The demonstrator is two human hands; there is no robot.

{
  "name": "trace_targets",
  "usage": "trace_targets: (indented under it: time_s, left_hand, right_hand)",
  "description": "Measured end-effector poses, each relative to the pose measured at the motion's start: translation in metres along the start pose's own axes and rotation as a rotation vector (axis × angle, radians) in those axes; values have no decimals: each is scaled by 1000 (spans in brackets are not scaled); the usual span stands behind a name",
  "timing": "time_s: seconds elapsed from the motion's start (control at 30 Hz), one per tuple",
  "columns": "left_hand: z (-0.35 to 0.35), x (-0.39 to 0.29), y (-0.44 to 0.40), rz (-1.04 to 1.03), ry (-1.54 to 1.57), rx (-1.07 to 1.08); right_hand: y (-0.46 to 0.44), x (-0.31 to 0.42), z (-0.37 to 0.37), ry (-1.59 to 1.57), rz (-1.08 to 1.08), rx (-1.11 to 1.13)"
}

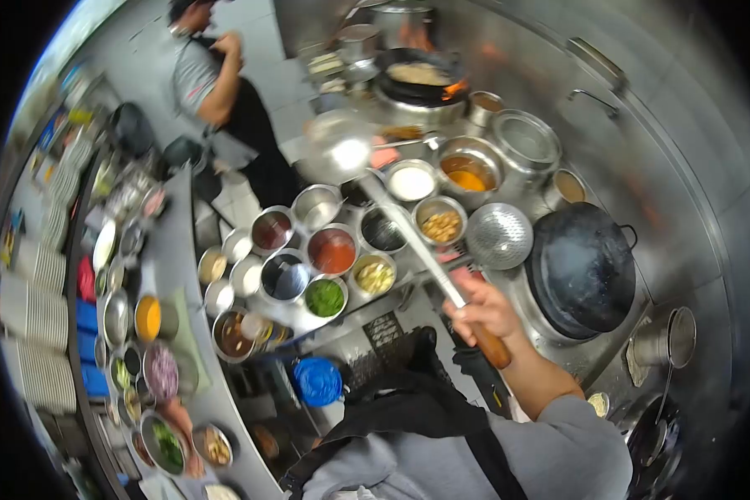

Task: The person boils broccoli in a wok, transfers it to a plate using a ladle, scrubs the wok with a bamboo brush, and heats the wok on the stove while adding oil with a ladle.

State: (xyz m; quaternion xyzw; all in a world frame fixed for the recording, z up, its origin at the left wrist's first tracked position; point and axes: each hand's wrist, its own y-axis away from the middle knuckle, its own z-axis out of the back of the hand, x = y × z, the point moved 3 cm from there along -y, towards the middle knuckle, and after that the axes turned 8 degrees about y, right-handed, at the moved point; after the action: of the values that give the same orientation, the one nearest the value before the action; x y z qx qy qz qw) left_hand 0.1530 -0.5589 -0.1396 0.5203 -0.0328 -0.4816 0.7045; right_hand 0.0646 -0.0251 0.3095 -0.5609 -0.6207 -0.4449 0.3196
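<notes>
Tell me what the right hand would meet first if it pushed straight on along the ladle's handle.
Probably the near-left rim of the metal bowl of brown chunks, which the ladle's handle crosses. Depth is unclear: the right hand may ride high enough to clear it.

Sauce: bright red
Herbs, just below sauce: deep green
Lid, farther below sauce: bright blue
Ladle, above sauce: silver, brown grip
Strainer, right of sauce: silver, dotted
Wok, far right of sauce: black
Shirt, below sauce: grey
</notes>
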Motion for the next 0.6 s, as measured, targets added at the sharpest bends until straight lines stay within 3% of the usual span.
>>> trace_targets:
  time_s: [0.1, 0.13, 0.17, 0.2, 0.33, 0.4, 0.47, 0.5, 0.57, 0.6]
  left_hand:
    - [-5, -71, -35, 27, 14, 73]
    - [-7, -95, -44, 38, 25, 86]
    - [-8, -120, -54, 46, 43, 94]
    - [-8, -144, -63, 55, 78, 88]
    - [-11, -239, -75, 43, 452, 2]
    - [-10, -267, -65, 30, 330, -12]
    - [-2, -286, -53, -45, 80, 7]
    - [4, -285, -56, -51, 82, -2]
    - [14, -267, -68, -148, -158, 56]
    - [16, -255, -74, -158, -158, 54]
  right_hand:
    - [-30, 39, 142, 332, 168, -450]
    - [-43, 51, 196, 698, 62, -647]
    - [-59, 69, 241, 1202, 162, -903]
    - [-72, 80, 286, 1391, 44, -1070]
    - [-127, 118, 423, 1510, -170, -1124]
    - [-153, 123, 465, 1521, -269, -1082]
    - [-176, 117, 501, 1029, -334, -1160]
    - [-180, 111, 518, 1025, -324, -1157]
    - [-183, 91, 543, -17, -1, -902]
    - [-176, 88, 525, -185, 151, -941]
